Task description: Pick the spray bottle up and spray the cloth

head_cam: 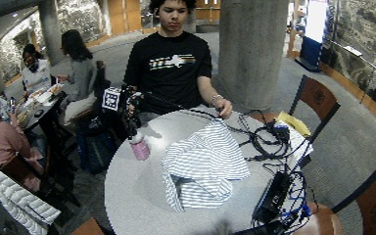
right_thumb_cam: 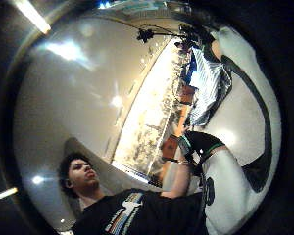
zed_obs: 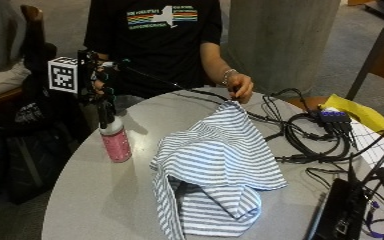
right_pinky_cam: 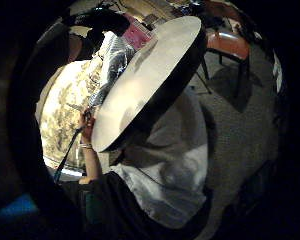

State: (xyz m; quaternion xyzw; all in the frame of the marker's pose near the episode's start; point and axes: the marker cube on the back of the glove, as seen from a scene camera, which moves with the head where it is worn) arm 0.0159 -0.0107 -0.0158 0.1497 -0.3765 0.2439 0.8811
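The pink bottle stands upright on the round desk, near its 9 o'clock edge as the outside view shows it. The gloved right hand is at the bottle's top, its fingers seemingly curled round the dark spray head; the marker rig hides them, so the exact grip cannot be told. The striped cloth lies heaped mid-desk, at about 3 o'clock from the bottle and near it, not touching. One corner is pinched up at 12 o'clock by the bare left hand. The bottle's long axis is vertical. The coming spray likely turns on the nozzle facing 3 o'clock, toward the raised cloth; which way it points now cannot be told.
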